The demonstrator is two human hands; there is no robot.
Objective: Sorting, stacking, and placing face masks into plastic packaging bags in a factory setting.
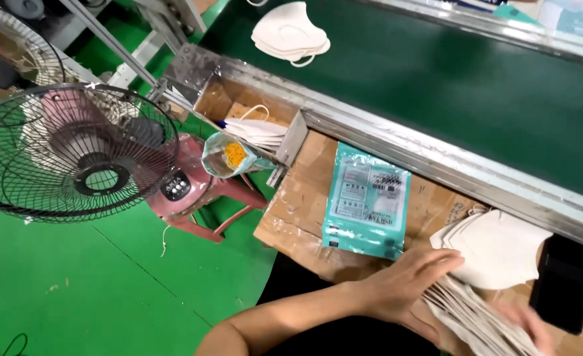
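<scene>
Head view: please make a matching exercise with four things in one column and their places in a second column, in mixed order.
Things:
1. Teal pouch
2. Mask pile
3. Fan
4. Left hand

Places:
A. on the green belt
B. on a fanned stack of white masks
C. flat on the cardboard
D. over the green floor, beside a pink stool

Pairs: 1-C, 2-A, 3-D, 4-B
</scene>
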